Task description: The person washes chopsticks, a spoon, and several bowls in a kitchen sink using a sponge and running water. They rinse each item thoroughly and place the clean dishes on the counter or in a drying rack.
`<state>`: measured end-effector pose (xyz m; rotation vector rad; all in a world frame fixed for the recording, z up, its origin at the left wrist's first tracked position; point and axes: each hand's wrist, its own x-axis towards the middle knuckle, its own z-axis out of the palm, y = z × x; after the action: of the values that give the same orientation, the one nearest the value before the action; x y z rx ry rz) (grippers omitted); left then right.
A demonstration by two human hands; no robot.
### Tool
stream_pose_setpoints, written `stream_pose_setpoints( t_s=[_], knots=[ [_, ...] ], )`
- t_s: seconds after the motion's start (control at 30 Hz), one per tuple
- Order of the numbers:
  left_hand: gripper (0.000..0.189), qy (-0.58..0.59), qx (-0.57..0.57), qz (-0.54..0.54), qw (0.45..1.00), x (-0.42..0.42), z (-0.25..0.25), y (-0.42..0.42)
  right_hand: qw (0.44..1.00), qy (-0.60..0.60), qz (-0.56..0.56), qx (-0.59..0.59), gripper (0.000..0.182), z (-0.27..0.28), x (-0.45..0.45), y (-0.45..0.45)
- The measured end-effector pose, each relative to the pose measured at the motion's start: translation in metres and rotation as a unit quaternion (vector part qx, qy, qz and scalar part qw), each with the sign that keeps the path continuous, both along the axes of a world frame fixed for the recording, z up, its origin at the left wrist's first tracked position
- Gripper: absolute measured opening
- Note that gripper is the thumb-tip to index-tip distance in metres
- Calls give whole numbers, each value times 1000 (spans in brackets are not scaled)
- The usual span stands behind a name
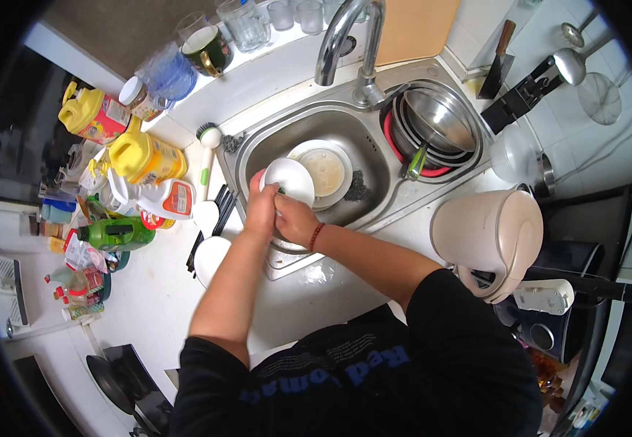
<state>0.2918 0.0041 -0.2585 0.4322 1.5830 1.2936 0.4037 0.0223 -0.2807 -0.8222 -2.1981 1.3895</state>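
Over the left side of the steel sink basin (367,131), my left hand (261,210) grips a small white bowl (295,177) by its near left edge. The bowl is tilted, with its inside partly showing. My right hand (296,218) is curled at the near rim, its fingertips against the bowl's inside. A bit of a small green item (281,190) shows at those fingers; most of it is hidden. Below the bowl, stacked white dishes (343,172) rest in the basin, the upper one holding cloudy liquid. A dark mesh scourer (358,188) lies beside them.
A faucet (373,90) arches over the sink. Nested steel bowls (441,120) fill the right basin. Black chopsticks (226,210), a white bowl (212,257) and a dish brush (206,155) lie left. A beige kettle (471,229) stands right; detergent bottles (119,234) crowd the left.
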Motion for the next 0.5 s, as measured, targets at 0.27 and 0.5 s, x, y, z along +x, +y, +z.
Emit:
stream_pose_setpoints(
  t_s=[0.27, 0.5],
  knots=[
    [63, 63, 48, 36, 996, 7, -1, -16, 988, 18, 40, 145, 22, -12, 8, 13],
    [51, -40, -120, -35, 991, -17, 26, -19, 877, -44, 191, 439, 35, -45, 33, 48]
  ],
)
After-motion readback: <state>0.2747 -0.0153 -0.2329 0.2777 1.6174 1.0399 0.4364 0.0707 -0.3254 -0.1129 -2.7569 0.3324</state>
